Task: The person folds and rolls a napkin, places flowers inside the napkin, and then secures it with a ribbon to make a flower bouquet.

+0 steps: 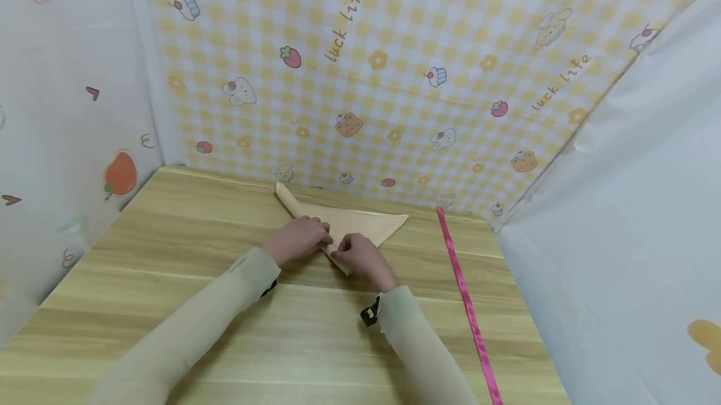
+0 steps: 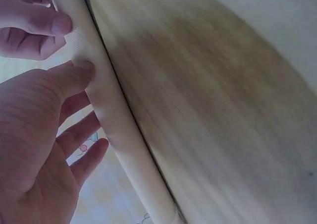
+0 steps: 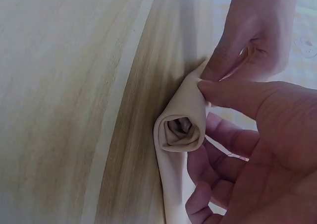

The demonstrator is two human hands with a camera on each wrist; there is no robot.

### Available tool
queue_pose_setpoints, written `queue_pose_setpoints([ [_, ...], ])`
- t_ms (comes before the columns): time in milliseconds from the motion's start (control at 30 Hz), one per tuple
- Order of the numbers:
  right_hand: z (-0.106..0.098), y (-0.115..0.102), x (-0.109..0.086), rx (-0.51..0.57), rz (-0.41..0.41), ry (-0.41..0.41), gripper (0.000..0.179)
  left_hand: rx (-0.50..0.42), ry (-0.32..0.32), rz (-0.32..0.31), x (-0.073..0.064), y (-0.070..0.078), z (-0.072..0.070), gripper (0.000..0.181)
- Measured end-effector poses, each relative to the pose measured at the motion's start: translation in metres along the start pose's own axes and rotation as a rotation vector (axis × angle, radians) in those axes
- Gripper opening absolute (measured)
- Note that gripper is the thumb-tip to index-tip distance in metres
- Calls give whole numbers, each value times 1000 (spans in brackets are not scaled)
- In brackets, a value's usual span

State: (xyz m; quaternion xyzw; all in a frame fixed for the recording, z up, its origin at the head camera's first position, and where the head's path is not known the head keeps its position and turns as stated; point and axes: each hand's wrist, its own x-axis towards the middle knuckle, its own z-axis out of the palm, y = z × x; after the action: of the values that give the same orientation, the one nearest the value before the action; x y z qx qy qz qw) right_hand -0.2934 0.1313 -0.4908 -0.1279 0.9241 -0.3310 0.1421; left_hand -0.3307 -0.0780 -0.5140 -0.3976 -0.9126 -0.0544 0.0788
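A beige cloth lies on the table, its left side rolled into a tube and the rest spread flat to a point on the right. My left hand grips the middle of the roll, its thumb on the near side in the left wrist view and its other fingers around the far side. Closer to the roll's near end, my right hand pinches it between thumb and fingers. The right wrist view shows the spiral open end of the rolled cloth. Both hands are close together.
A long pink ribbon runs along the right part of the wooden table. A yellow checked backdrop rises behind the table's far edge, with white sheets at the sides.
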Motion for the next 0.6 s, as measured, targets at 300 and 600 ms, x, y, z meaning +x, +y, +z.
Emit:
queue_pose_setpoints([
  [300, -7, 1, 8, -48, 22, -6, 22, 81, 58, -12, 4, 5, 0, 5],
  [600, -13, 15, 17, 20, -30, -83, 25, 84, 72, -27, -2, 15, -6, 8],
])
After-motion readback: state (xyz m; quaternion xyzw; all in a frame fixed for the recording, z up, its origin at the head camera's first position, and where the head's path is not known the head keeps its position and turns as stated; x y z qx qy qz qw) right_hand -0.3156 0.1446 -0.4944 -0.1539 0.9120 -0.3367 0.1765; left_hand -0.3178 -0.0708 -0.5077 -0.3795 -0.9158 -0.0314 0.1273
